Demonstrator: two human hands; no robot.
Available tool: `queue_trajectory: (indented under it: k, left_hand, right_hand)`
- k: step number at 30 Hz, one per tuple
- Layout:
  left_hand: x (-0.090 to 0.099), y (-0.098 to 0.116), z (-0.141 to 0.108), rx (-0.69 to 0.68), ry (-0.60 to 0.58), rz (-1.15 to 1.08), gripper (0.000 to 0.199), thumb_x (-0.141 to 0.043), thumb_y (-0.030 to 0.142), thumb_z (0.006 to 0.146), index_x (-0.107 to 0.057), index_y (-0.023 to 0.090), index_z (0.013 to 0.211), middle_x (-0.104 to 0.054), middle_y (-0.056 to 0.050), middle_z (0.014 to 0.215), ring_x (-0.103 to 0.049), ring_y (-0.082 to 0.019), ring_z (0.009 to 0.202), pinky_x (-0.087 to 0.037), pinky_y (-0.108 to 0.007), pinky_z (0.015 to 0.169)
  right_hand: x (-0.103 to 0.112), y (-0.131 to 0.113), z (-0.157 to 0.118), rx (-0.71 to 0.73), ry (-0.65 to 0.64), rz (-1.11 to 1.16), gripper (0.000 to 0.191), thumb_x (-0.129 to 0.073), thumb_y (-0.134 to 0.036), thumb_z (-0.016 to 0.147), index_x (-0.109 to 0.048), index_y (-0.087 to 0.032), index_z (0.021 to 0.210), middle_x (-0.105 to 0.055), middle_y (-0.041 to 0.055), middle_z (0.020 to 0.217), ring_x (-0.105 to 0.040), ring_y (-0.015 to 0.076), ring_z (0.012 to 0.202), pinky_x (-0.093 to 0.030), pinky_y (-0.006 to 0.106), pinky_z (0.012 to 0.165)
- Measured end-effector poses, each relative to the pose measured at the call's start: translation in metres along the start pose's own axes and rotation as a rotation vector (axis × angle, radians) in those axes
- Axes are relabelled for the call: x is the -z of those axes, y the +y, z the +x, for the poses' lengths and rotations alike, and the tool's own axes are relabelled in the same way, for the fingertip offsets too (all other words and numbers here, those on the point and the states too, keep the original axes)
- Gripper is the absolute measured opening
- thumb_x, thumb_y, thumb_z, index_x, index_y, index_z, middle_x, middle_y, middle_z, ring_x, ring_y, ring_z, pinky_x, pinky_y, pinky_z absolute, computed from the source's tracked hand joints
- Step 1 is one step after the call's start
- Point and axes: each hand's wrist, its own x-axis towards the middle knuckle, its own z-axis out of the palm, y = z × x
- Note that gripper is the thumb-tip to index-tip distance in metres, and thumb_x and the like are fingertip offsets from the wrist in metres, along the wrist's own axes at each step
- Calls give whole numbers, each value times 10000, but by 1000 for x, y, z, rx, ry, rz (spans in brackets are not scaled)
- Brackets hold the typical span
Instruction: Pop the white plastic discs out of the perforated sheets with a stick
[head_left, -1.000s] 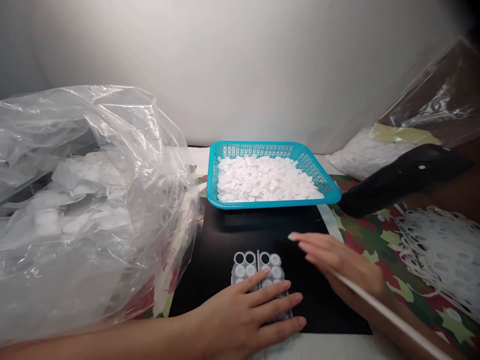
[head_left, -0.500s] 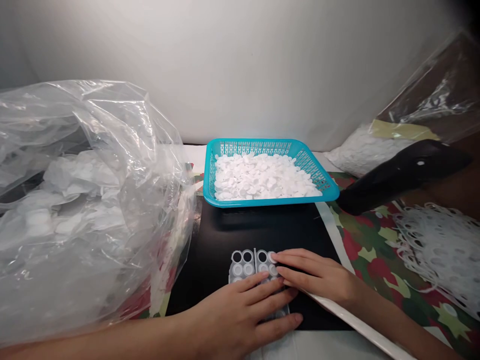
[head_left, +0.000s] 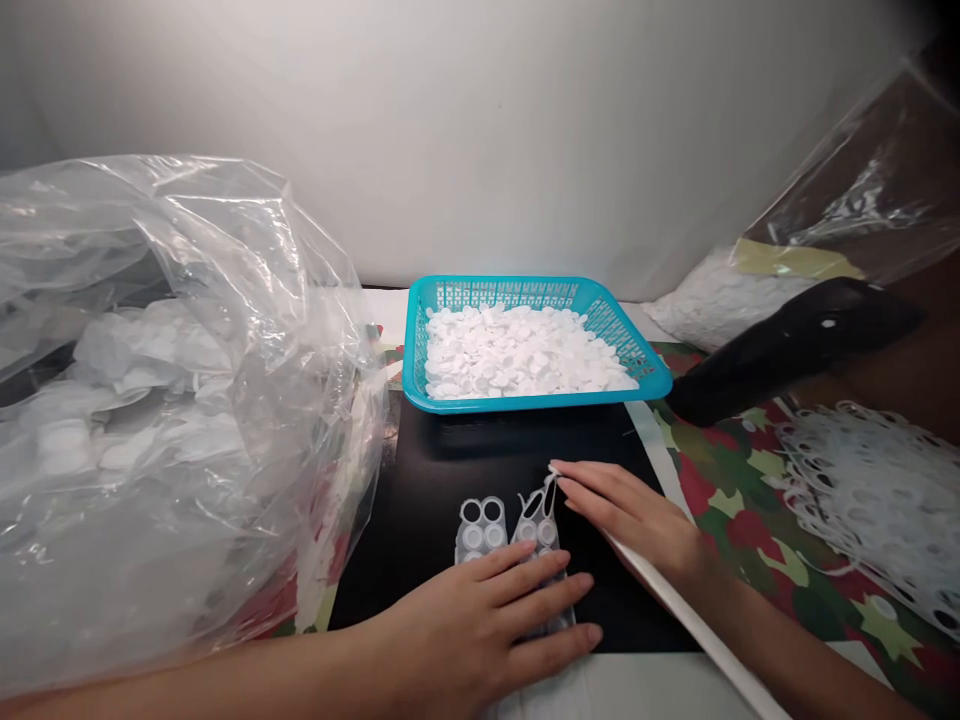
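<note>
Two translucent strips of round white discs lie side by side on a black mat [head_left: 465,440]. My left hand [head_left: 502,620] rests flat across them with its fingers spread, hiding their lower parts. The far end of the left strip [head_left: 482,530] has two bare ring holes. At the far end of the right strip [head_left: 536,530], my right hand [head_left: 637,510] pinches a thin film of rings [head_left: 550,492] between its fingertips, lifted and stretched. A long white stick-like piece [head_left: 690,610] runs from under my right palm toward the bottom edge; whether it is gripped is unclear.
A blue basket [head_left: 540,405] of small white discs stands behind the mat. On the left bulges a large clear plastic bag [head_left: 187,420] with white pieces inside. To the right are a black curved object [head_left: 765,350], a filled clear bag [head_left: 712,295] and a heap of ring scraps [head_left: 870,510].
My right hand has lifted the right strip's ring film at its far end and drawn it up and away, stretching its rings. My left hand has stayed almost in place.
</note>
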Motion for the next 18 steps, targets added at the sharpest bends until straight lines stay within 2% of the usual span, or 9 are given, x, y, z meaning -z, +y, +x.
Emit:
queue_trajectory:
  k: [6, 11, 18]
  left_hand:
    - [0, 1, 0, 22, -8, -40, 628, -416, 262, 932, -238, 82, 1507, -92, -118, 1588, -47, -274, 1457, -55, -420, 1207]
    - [2, 2, 0, 32, 12, -82, 643, -430, 253, 917, -239, 94, 1510, -89, -99, 1586, -51, -261, 1457, -58, -415, 1210]
    - [0, 3, -2, 27, 46, -52, 624, -430, 269, 924, -270, 88, 1499, -122, -105, 1581, -75, -262, 1456, -77, -412, 1211]
  right_hand:
    - [4, 5, 1, -25, 144, -20, 427, -469, -60, 939, -519, -220, 1332, -622, 101, 1276, -599, 220, 1166, -549, 361, 965]
    - [6, 2, 7, -32, 205, -10, 455, -496, -3, 905, -544, -243, 1289, -654, 74, 1221, -627, 207, 1116, -553, 350, 939]
    - [11, -2, 9, -129, 284, 22, 424, -507, -15, 911, -562, -250, 1261, -672, 37, 1185, -646, 178, 1085, -528, 311, 961]
